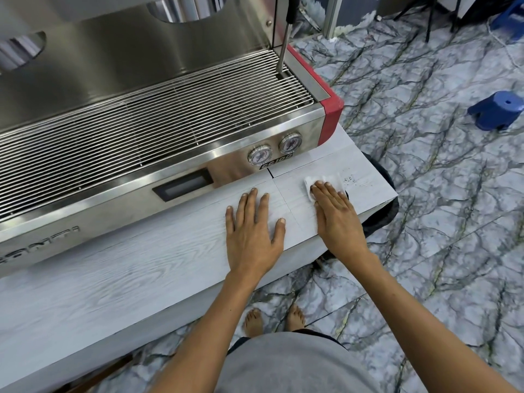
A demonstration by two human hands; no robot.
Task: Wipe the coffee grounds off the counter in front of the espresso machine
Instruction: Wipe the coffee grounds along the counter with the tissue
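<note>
Two hands lie on the table (119, 279): the left hand (252, 231) flat on the bare wood grain, the right hand (337, 214) flat on one white cloth (329, 180). One espresso machine (141, 109) stands behind them, with one wire drip grate (127, 126), one steam wand (286, 38), two round pressure gauges (260, 155) (289, 143) side by side, and one dark slot (184, 185) in its front panel. One scatter of dark coffee grounds (351, 179) lies just beyond the cloth. Two bare feet (253, 321) (295, 317) stand on the marbled floor (425, 165). One blue plastic stool (496, 110) sits at the right, and part of a second blue one (507, 18) shows at the top corner
</note>
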